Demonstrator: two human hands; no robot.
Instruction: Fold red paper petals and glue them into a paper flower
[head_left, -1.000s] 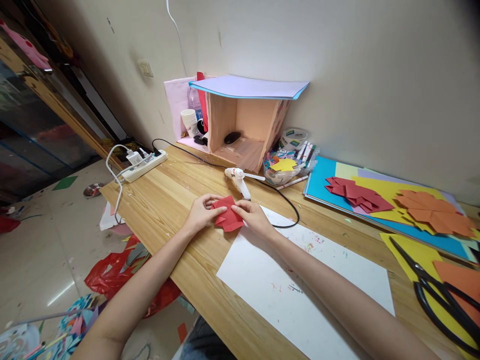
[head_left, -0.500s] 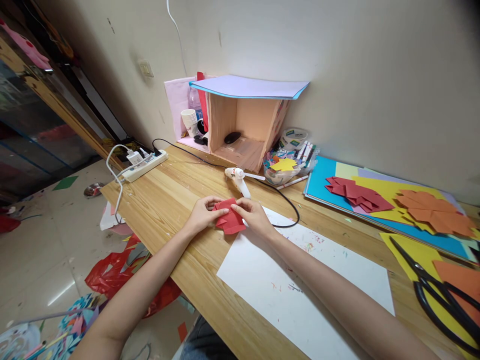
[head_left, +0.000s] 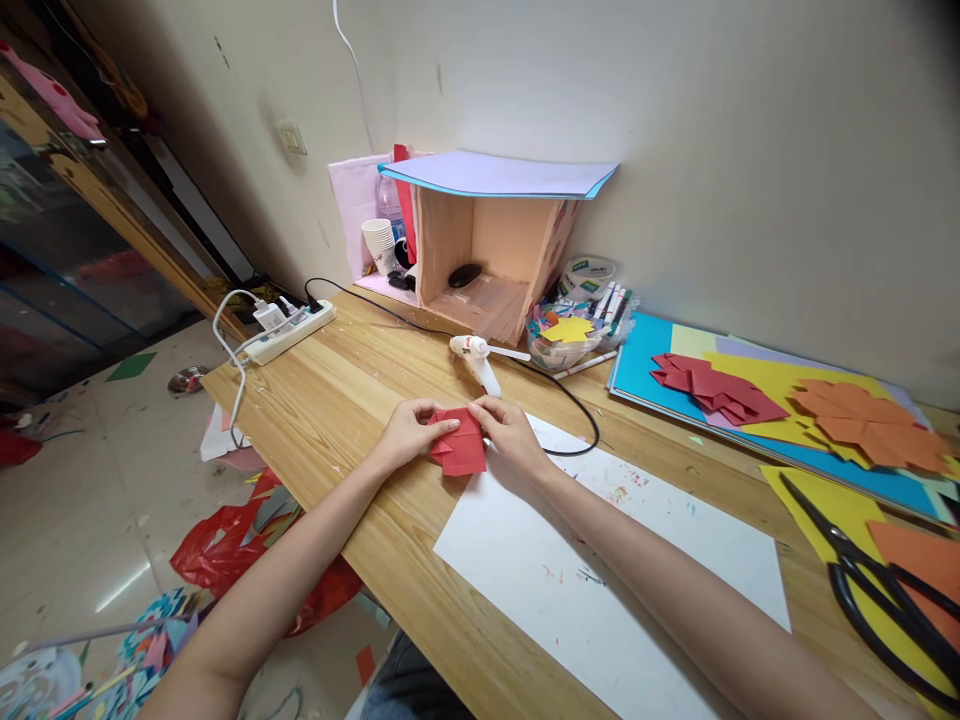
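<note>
Between my two hands is a folded red paper piece [head_left: 463,450], with crease lines and a small flap showing on its face. My left hand [head_left: 409,432] pinches its left side, thumb lying on top and fingers behind. At the upper right corner my right hand [head_left: 506,432] grips the paper between thumb and fingers. Some fingertips are hidden behind the paper. Just beyond my hands a white glue gun [head_left: 480,362] rests on the wooden table [head_left: 360,370]. A marked white sheet [head_left: 600,560] lies under my right forearm.
Black-handled scissors [head_left: 862,565] lie at the right on yellow and orange paper. Behind them are folded dark red [head_left: 716,390] and orange paper pieces [head_left: 870,420] on coloured sheets. A cardboard box [head_left: 442,250], a tub of markers [head_left: 566,345] and a power strip [head_left: 292,335] stand farther back.
The red paper has turned slightly and sits a little lower, its face now flatter toward me. Both hands keep hold of it, and my right hand has shifted slightly along its top edge.
</note>
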